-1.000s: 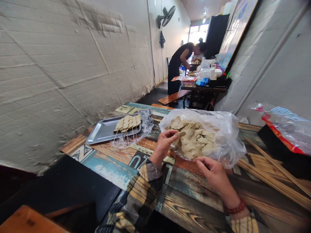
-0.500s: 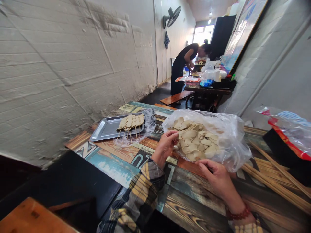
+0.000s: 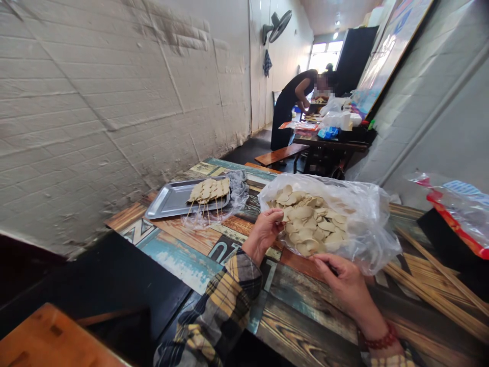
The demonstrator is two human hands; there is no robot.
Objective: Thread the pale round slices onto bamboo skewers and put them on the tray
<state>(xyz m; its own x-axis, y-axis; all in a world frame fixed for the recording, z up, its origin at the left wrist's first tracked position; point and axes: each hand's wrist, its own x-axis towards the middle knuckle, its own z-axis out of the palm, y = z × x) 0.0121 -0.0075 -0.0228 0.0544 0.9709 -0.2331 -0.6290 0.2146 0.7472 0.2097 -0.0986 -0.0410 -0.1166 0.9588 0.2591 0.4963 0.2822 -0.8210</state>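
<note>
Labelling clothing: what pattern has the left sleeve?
Left sleeve: yellow, black and grey plaid; head view.

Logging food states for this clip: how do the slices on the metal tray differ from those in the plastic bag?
The skewered slices are threaded on sticks; the bagged slices lie loose. The skewered slices sit in overlapping rows on the metal tray; the bagged slices are heaped in the plastic bag. Both are thin and beige.
</note>
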